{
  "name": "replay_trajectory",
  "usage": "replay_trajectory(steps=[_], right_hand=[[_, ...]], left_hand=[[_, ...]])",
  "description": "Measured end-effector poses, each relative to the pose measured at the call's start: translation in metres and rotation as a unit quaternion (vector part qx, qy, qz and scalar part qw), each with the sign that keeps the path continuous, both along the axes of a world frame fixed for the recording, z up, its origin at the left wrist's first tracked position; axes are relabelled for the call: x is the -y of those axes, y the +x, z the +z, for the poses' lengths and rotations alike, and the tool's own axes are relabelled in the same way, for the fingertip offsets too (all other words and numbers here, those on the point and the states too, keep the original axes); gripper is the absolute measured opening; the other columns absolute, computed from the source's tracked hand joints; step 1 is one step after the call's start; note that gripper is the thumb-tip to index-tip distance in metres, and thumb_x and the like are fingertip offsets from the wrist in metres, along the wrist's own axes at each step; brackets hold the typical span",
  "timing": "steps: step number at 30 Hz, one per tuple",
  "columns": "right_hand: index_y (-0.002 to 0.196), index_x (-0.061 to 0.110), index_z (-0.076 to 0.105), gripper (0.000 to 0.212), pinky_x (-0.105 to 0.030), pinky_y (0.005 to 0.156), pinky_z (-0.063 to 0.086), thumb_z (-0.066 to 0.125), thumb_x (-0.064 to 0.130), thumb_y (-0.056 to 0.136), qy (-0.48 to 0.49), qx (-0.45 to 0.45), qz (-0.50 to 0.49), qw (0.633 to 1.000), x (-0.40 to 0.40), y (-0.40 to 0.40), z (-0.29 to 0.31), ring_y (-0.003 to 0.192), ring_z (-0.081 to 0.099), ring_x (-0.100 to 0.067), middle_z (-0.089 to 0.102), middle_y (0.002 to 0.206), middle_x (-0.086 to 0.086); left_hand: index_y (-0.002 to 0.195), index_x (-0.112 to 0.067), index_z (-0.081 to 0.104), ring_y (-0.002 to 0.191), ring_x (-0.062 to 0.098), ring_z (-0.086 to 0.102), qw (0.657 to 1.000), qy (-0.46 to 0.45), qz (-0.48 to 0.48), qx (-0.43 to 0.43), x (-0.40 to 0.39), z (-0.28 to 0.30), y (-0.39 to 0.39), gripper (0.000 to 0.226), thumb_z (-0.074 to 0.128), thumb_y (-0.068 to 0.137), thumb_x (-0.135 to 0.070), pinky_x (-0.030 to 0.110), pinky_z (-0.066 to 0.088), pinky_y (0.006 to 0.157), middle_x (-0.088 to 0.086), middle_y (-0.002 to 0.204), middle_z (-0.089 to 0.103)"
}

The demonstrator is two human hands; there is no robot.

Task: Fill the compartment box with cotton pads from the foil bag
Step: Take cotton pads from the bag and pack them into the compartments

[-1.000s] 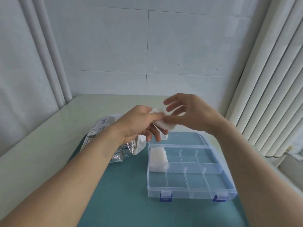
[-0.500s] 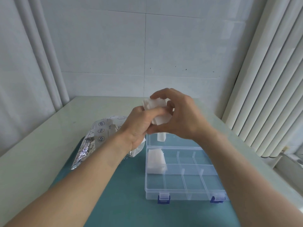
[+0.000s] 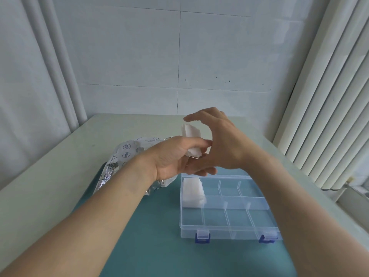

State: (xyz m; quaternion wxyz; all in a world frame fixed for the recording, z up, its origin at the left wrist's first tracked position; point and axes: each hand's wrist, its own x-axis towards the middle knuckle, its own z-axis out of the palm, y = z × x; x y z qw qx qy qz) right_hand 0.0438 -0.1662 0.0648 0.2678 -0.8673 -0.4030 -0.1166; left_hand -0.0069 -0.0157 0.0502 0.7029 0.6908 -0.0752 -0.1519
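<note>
The square cotton pads point(image 3: 192, 139) are plain white. The clear plastic compartment box point(image 3: 229, 220) has two blue latches point(image 3: 202, 237). The crinkled foil bag point(image 3: 127, 156) is shiny silver with dark printed round symbols. The flat mat point(image 3: 151, 236) is teal, the tabletop point(image 3: 50, 176) pale green.

Bare forearms; no sleeves, rings, watch

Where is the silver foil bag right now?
In the head view, the crinkled silver foil bag lies on the table, left of the clear plastic compartment box, partly hidden behind the left hand and forearm.
</note>
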Motion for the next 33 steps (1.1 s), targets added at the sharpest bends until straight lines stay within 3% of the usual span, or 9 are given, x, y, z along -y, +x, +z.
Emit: replay_trajectory(steps=[8, 12, 15, 18, 20, 25, 27, 30, 33], right_hand=[[0.131, 0.027, 0.059, 0.083, -0.026, 0.091, 0.043, 0.093, 0.041, 0.057, 0.018, -0.011, -0.013, 1.000, -0.003, 0.001, -0.002, 0.111, 0.053, -0.010, 0.056, 0.124, 0.008], [0.131, 0.027, 0.061, 0.082, -0.021, 0.083, 0.053, 0.096, 0.030, 0.056, 0.054, -0.041, 0.013, 0.998, -0.002, 0.001, -0.003, 0.107, 0.058, -0.012, 0.057, 0.121, 0.006], [0.139, 0.034, 0.051, 0.098, -0.012, 0.082, 0.042, 0.097, 0.036, 0.053, 0.018, -0.038, 0.015, 0.999, -0.002, 0.001, -0.004, 0.111, 0.051, -0.006, 0.051, 0.128, 0.010], [0.129, 0.027, 0.061, 0.080, -0.021, 0.081, 0.043, 0.095, 0.031, 0.056, 0.035, -0.013, 0.019, 0.999, -0.004, 0.002, -0.006, 0.104, 0.055, -0.009, 0.057, 0.121, 0.006], [0.137, 0.032, 0.053, 0.092, -0.022, 0.087, 0.043, 0.095, 0.033, 0.055, 0.009, -0.029, 0.018, 0.999, -0.003, 0.002, -0.004, 0.113, 0.053, -0.008, 0.054, 0.128, 0.008], [0.128, 0.029, 0.060, 0.083, -0.022, 0.093, 0.046, 0.097, 0.036, 0.054, -0.015, -0.058, 0.028, 0.998, 0.001, -0.002, 0.000, 0.109, 0.054, -0.001, 0.056, 0.126, 0.011], [0.124, 0.028, 0.058, 0.080, -0.027, 0.097, 0.049, 0.097, 0.035, 0.056, -0.038, -0.128, 0.052, 0.990, 0.007, -0.003, 0.006, 0.111, 0.057, 0.000, 0.060, 0.122, 0.012], [0.126, 0.021, 0.056, 0.065, -0.039, 0.097, 0.054, 0.088, 0.022, 0.069, -0.059, -0.278, 0.147, 0.947, 0.022, -0.003, 0.014, 0.116, 0.063, -0.012, 0.067, 0.120, 0.007], [0.114, 0.009, 0.067, 0.034, -0.054, 0.101, 0.050, 0.074, 0.014, 0.081, 0.038, -0.308, 0.150, 0.939, 0.025, 0.001, 0.010, 0.106, 0.069, -0.028, 0.073, 0.111, -0.010]], left_hand=[[0.110, -0.001, 0.068, 0.097, 0.033, 0.067, 0.999, -0.019, -0.036, -0.006, -0.006, -0.003, -0.001, 0.024, 0.062, 0.094, -0.018, 0.048, 0.051, 0.099, 0.018, 0.102, 0.068], [0.105, -0.008, 0.062, 0.086, 0.025, 0.062, 0.988, -0.157, -0.010, -0.004, -0.004, -0.003, 0.004, 0.016, 0.064, 0.090, -0.015, 0.040, 0.051, 0.081, 0.013, 0.094, 0.064], [0.089, -0.012, 0.062, 0.069, 0.017, 0.061, 0.985, -0.164, 0.060, -0.005, -0.002, -0.004, 0.006, 0.004, 0.066, 0.089, -0.013, 0.029, 0.053, 0.065, 0.007, 0.076, 0.061], [0.098, -0.009, 0.065, 0.084, 0.024, 0.066, 0.989, -0.146, -0.023, -0.008, -0.005, -0.006, 0.005, 0.011, 0.067, 0.087, -0.012, 0.039, 0.058, 0.081, 0.011, 0.088, 0.066], [0.103, -0.004, 0.067, 0.091, 0.032, 0.067, 0.990, -0.122, -0.067, -0.017, -0.007, -0.006, 0.003, 0.016, 0.067, 0.088, -0.012, 0.046, 0.057, 0.090, 0.016, 0.094, 0.068], [0.095, -0.003, 0.070, 0.092, 0.028, 0.069, 0.991, -0.108, -0.077, -0.025, -0.012, -0.009, 0.005, 0.013, 0.066, 0.083, -0.005, 0.040, 0.058, 0.091, 0.013, 0.089, 0.070], [0.106, -0.004, 0.070, 0.113, 0.040, 0.062, 0.991, -0.066, -0.114, -0.017, -0.018, -0.010, 0.005, 0.022, 0.062, 0.086, 0.000, 0.033, 0.058, 0.089, 0.017, 0.091, 0.068], [0.145, -0.007, 0.043, 0.131, 0.051, 0.045, 0.979, -0.047, -0.198, 0.002, -0.026, -0.011, 0.006, 0.061, 0.057, 0.088, 0.011, 0.044, 0.045, 0.108, 0.042, 0.128, 0.044], [0.145, -0.009, 0.041, 0.126, 0.046, 0.053, 0.974, -0.007, -0.225, 0.029, -0.026, -0.010, 0.004, 0.061, 0.055, 0.089, 0.013, 0.044, 0.038, 0.114, 0.026, 0.119, 0.063]])
